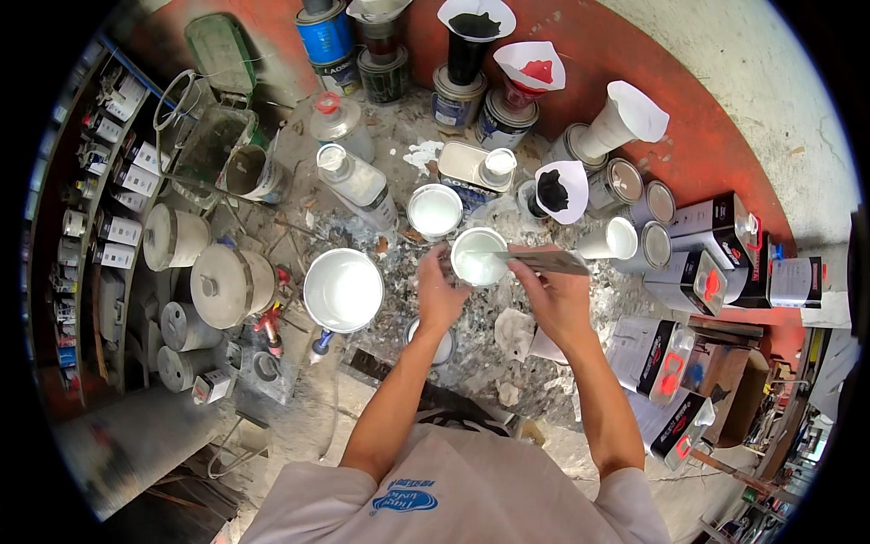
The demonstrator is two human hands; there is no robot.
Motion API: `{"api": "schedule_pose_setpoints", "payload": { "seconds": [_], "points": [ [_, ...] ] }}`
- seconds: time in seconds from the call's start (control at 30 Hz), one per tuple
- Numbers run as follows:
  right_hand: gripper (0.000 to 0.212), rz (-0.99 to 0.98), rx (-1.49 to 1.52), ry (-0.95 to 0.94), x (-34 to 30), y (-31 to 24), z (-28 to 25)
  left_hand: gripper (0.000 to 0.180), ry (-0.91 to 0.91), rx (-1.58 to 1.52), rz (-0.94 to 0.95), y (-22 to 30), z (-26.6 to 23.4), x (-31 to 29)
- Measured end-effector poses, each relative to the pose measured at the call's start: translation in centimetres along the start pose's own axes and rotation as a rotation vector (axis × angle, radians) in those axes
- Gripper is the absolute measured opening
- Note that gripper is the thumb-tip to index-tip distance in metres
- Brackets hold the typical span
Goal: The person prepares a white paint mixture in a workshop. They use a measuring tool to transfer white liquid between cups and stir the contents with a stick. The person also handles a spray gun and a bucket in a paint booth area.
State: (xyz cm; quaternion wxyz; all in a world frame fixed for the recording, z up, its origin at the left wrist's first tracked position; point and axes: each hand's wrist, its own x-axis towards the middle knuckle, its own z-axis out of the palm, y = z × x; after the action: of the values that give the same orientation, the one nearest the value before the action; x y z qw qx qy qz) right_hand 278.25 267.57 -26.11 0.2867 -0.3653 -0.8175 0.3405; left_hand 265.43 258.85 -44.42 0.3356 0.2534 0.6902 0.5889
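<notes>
right of the white bucket (344, 328), the left hand (441, 297) curls round a light-looking cup (477, 230), best gripped by its outer wall, while the right hand (560, 299) pinches a stiff-looking scraper (555, 262) over it!

The cup (475, 283) and its paint (473, 260) are white, the flat metal blade (557, 262) silver-grey, one paper strainer (532, 67) white blotched with red, the wall (625, 45) brick-red, the worktop (471, 349) mottled grey.

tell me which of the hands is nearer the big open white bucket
Left. The left hand is a short gap right of the bucket, beside the small cup; the right hand is farther right, past that cup, holding a flat blade.
</notes>
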Motion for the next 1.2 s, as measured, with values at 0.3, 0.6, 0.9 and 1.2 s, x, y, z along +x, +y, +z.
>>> {"api": "schedule_pose_setpoints", "payload": {
  "seconds": [0.3,0.6,0.9,1.2],
  "points": [
    [0.013,-0.061,-0.098,-0.033,-0.8,-1.6,-1.0,0.062,-0.243,0.208,0.202,2.0,-1.0,0.4],
    [0.011,0.181,0.299,-0.072,-4.4,-6.0,-1.4,0.074,-0.425,-0.003,0.108,7.5,-5.7,-11.0],
    [0.013,0.072,0.195,-0.075,-7.8,-12.4,2.3,0.094,-0.385,-0.023,0.017,6.8,-13.6,-15.1],
    [0.015,0.116,0.008,0.118,-9.4,-18.5,7.6,0.096,-0.769,0.007,0.014,7.1,-19.8,-14.4]
  ]
}}
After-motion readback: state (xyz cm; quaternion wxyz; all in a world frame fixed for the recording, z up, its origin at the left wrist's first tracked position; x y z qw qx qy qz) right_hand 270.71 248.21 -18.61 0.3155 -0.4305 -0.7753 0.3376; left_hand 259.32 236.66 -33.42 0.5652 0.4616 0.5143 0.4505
